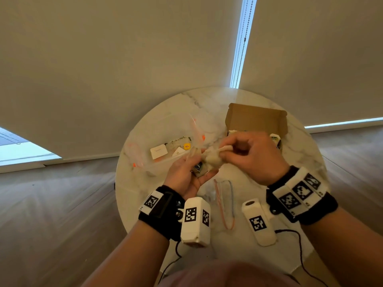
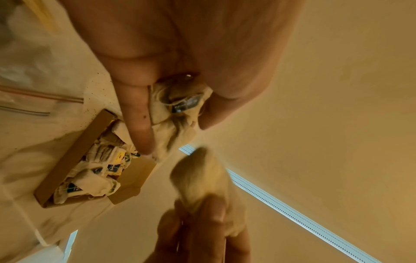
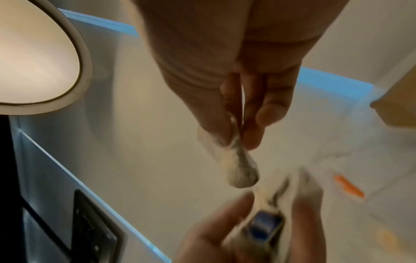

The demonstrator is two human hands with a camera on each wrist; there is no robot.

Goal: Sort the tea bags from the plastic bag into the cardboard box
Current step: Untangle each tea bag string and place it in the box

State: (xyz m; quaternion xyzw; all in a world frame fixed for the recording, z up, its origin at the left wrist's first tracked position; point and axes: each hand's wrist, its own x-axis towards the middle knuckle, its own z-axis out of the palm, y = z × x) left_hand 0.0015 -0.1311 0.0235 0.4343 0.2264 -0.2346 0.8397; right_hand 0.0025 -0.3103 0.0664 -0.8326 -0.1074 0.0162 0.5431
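Observation:
My left hand [image 1: 196,166] is palm up over the table's middle and holds a clump of tea bags [image 2: 166,128] with a dark blue tag [image 3: 265,226]. My right hand [image 1: 223,151] pinches one pale tea bag [image 3: 238,165] by its top, right beside the clump. The clear plastic bag [image 1: 165,139] with an orange zip lies to the left and holds a few tags and crumbs. The open cardboard box [image 1: 257,119] stands behind my right hand, with several tea bags [image 2: 99,169] in it.
A small clear zip bag [image 1: 224,204] lies flat between my wrists. The round marble table [image 1: 300,162] is small, with wooden floor all around its edge. Black cables [image 1: 300,249] trail off the near side.

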